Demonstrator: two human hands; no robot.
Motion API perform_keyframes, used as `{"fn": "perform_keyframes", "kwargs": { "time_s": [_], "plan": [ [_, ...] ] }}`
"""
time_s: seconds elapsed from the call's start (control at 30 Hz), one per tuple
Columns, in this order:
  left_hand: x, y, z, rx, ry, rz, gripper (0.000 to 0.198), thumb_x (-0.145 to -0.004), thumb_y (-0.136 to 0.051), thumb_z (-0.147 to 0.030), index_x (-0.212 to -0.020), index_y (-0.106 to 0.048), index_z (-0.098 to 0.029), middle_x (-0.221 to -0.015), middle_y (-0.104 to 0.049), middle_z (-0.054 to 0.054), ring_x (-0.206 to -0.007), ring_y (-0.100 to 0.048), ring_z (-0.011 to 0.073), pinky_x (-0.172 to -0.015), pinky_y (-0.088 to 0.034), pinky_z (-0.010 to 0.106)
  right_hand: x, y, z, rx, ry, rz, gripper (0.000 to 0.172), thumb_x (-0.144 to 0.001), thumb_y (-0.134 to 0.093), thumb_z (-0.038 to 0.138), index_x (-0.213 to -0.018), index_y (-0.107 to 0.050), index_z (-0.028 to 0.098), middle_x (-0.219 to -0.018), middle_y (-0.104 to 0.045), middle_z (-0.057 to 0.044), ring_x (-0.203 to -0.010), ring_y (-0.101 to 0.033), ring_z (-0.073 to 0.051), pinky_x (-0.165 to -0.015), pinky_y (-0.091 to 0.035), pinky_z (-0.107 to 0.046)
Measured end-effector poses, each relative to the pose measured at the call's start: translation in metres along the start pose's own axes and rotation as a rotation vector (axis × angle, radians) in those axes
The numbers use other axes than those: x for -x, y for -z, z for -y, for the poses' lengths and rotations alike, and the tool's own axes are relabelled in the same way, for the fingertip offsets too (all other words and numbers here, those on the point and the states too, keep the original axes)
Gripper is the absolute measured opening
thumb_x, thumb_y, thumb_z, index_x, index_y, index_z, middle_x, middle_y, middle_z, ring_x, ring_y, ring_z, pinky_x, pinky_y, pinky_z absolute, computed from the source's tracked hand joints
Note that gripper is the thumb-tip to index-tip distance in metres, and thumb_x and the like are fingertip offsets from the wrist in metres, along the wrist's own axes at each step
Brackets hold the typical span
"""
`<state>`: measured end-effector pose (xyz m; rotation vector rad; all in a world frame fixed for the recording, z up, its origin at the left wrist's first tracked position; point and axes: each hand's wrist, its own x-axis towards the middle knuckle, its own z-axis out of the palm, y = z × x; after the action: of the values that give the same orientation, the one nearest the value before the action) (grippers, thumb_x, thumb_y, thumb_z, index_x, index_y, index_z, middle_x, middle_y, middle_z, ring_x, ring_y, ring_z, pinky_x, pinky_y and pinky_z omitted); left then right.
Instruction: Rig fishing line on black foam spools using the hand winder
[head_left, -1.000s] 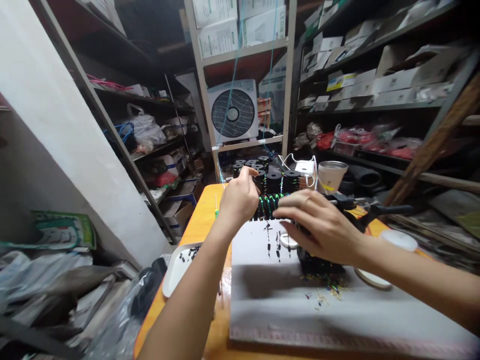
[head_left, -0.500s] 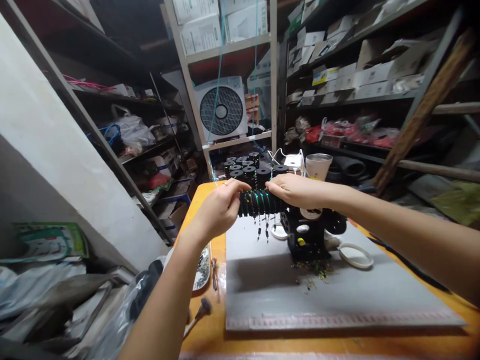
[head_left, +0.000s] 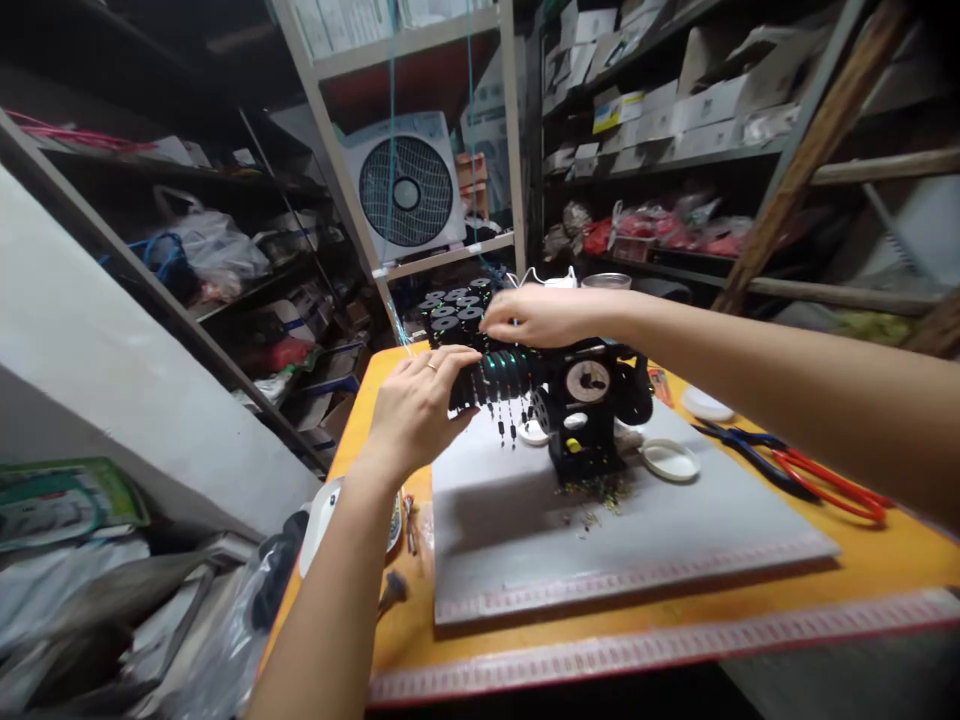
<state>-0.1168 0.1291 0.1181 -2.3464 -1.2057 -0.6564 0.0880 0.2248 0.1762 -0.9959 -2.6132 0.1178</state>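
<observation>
**We Are Holding a Black Ribbed Cylinder With Green Glints [head_left: 510, 372]**

On the orange desk [head_left: 424, 640], a shallow white tray [head_left: 315, 530] is holding small dark pieces [head_left: 332, 498], our left forearm partly covering it. The cylinder is jutting leftward from a black machine [head_left: 585, 440]. Our left hand's [head_left: 416, 408] fingers are wrapping its left end, thumb underneath; our right hand [head_left: 536, 313] is curling above, blurred, so we cannot tell its grip.

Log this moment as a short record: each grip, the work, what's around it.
Left grip: closed on the left end of the dark ringed roll
Right grip: over or behind the roll, blurred; contact unclear
Roll: roughly horizontal; small dark pieces hang below
Machine: black, standing on the gray board
Scraps: loose, in front of the machine
Background: fan
</observation>
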Motion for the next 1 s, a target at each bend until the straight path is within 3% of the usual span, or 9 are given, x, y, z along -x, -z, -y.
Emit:
{"fn": "perform_keyframes", "kwargs": {
  "time_s": [0.07, 0.13, 0.17, 0.3, 0.43, 0.6, 0.73, 1.0],
  "plan": [
    [-0.004, 0.003, 0.001, 0.047, 0.041, 0.019, 0.049, -0.078, -0.068, -0.028, -0.125, -0.052, -0.022, -0.128, -0.063, 0.006, -0.115, -0.058, 0.0265, -0.097, -0.043, 0.038, 0.025, 0.000, 0.012, 0.017, 0.031, -0.218, 0.034, -0.092, -0.046, 0.028, -0.119, -0.060, 0.013, -0.127, -0.057, -0.012, -0.117, -0.051, -0.025, -0.100, -0.037, -0.037],
    [-0.009, 0.009, 0.004, 0.128, 0.095, 0.078, 0.051, -0.076, -0.070, -0.030, -0.125, -0.054, -0.025, -0.125, -0.065, 0.003, -0.112, -0.061, 0.0251, -0.094, -0.044, 0.036, 0.061, -0.004, 0.024, 0.019, 0.134, -0.442, 0.031, -0.094, -0.045, 0.025, -0.119, -0.058, 0.012, -0.117, -0.059, -0.012, -0.107, -0.055, -0.021, -0.095, -0.040, -0.035],
    [-0.012, 0.012, 0.006, 0.170, 0.127, 0.125, 0.052, -0.075, -0.070, -0.032, -0.124, -0.055, -0.026, -0.123, -0.066, 0.002, -0.108, -0.062, 0.0245, -0.092, -0.045, 0.036, 0.081, -0.008, 0.029, 0.004, 0.172, -0.466, 0.027, -0.094, -0.045, 0.024, -0.114, -0.060, 0.013, -0.109, -0.061, -0.011, -0.099, -0.057, -0.020, -0.089, -0.043, -0.034],
    [-0.021, 0.019, 0.015, 0.289, 0.243, 0.285, 0.054, -0.071, -0.073, -0.041, -0.122, -0.059, -0.031, -0.108, -0.070, -0.001, -0.096, -0.064, 0.0240, -0.081, -0.046, 0.036, 0.158, -0.044, 0.034, -0.070, 0.145, -0.221, 0.016, -0.095, -0.049, 0.024, -0.101, -0.063, 0.019, -0.101, -0.059, -0.008, -0.094, -0.055, -0.018, -0.082, -0.045, -0.033],
    [-0.022, 0.017, 0.018, 0.321, 0.291, 0.274, 0.054, -0.068, -0.075, -0.044, -0.119, -0.060, -0.034, -0.107, -0.069, -0.001, -0.097, -0.063, 0.0252, -0.082, -0.045, 0.038, 0.200, -0.100, 0.023, -0.187, -0.038, -0.053, 0.015, -0.095, -0.049, 0.025, -0.091, -0.063, 0.021, -0.096, -0.058, -0.006, -0.091, -0.053, -0.019, -0.077, -0.045, -0.034],
    [-0.019, 0.012, 0.017, 0.315, 0.314, 0.233, 0.053, -0.066, -0.077, -0.043, -0.115, -0.059, -0.033, -0.104, -0.069, -0.001, -0.093, -0.064, 0.0253, -0.079, -0.046, 0.039, 0.199, -0.140, 0.019, -0.261, -0.143, -0.087, 0.014, -0.094, -0.052, 0.024, -0.092, -0.066, 0.021, -0.095, -0.057, -0.006, -0.093, -0.051, -0.019, -0.079, -0.043, -0.035],
    [-0.018, 0.010, 0.020, 0.401, 0.242, 0.177, 0.051, -0.066, -0.079, -0.040, -0.111, -0.059, -0.030, -0.112, -0.065, -0.001, -0.107, -0.060, 0.0251, -0.089, -0.045, 0.039, 0.188, -0.145, 0.016, -0.293, -0.088, -0.067, 0.020, -0.096, -0.051, 0.026, -0.087, -0.069, 0.022, -0.093, -0.055, -0.006, -0.089, -0.050, -0.017, -0.076, -0.043, -0.032],
    [-0.019, 0.009, 0.027, 0.562, 0.079, 0.079, 0.046, -0.068, -0.081, -0.032, -0.107, -0.062, -0.020, -0.108, -0.062, 0.004, -0.103, -0.058, 0.0204, -0.091, -0.047, 0.035, 0.178, -0.148, 0.014, -0.182, 0.066, -0.017, 0.014, -0.098, -0.042, 0.017, -0.094, -0.055, 0.018, -0.096, -0.056, -0.006, -0.088, -0.050, -0.018, -0.074, -0.043, -0.032]
  ]
}}
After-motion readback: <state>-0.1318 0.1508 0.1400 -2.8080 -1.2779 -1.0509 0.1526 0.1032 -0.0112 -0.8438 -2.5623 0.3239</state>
